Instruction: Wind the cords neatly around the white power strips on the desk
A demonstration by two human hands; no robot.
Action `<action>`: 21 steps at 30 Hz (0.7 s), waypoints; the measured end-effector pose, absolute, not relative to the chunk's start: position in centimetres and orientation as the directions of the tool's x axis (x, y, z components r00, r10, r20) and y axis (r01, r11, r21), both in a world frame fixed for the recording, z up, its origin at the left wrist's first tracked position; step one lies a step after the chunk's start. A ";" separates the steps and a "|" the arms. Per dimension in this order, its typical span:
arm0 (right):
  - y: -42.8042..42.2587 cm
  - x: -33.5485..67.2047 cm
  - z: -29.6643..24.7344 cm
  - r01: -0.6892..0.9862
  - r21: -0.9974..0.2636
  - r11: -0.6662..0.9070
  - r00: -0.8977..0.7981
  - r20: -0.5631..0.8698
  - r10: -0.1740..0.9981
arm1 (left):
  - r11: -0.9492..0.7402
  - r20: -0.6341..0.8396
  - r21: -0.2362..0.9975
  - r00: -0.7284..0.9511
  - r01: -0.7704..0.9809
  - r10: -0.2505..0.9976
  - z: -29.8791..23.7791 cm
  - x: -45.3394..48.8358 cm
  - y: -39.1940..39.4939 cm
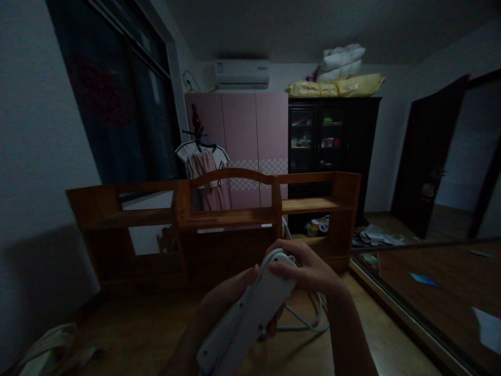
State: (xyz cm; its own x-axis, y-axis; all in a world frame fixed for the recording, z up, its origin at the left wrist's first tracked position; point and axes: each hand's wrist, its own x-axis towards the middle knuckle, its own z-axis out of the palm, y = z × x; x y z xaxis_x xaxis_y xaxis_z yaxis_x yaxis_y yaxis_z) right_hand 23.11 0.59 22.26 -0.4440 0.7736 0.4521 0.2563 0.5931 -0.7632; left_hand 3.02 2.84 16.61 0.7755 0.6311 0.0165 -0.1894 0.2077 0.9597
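**Both hands on a white power strip above pale wood**

From where I sit, I have the strip held up at a slant, clear of the wooden surface below. My left hand cradles it from beneath, thumb along the near edge and fingertips just showing past the other side; I'd judge that this carries most of the length. My right hand grips the far end, thumb pressed on the flat face and fingers wrapped over the tip. The white cord bends round there, so I take that pinch as keeping cord and casing together. Slack loops hang beside it, probably because nothing else gathers them.

Whether the surface is a tabletop or a bed board I cannot tell. A wooden shelf unit stands across its far side, and a pale cloth lies at lower left.

The room is dim: pink wardrobe under an air conditioner, dark glass-fronted cabinet topped with a yellow bundle, clothes on a stand, and papers on the floor towards the door.
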 end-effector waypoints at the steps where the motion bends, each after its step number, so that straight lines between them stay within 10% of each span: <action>1: 0.6 23.3 22.3 0.252 -0.769 0.588 -0.451 0.444 0.774 | 0.227 0.013 0.954 0.782 -0.197 0.623 16.7 3.3 2.4; 21: 4.9 21.7 18.9 -0.074 -0.923 0.379 -0.454 0.369 0.811 | 0.153 0.008 0.984 0.876 -0.093 0.483 19.4 0.5 2.2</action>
State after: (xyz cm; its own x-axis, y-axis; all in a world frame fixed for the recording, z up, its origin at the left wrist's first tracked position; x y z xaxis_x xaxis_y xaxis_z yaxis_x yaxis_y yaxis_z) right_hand 21.74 4.93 18.93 -0.4539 0.8110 0.3692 -0.0737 0.3787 -0.9226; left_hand 0.48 2.15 19.39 0.8756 0.4830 0.0082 -0.0935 0.1527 0.9838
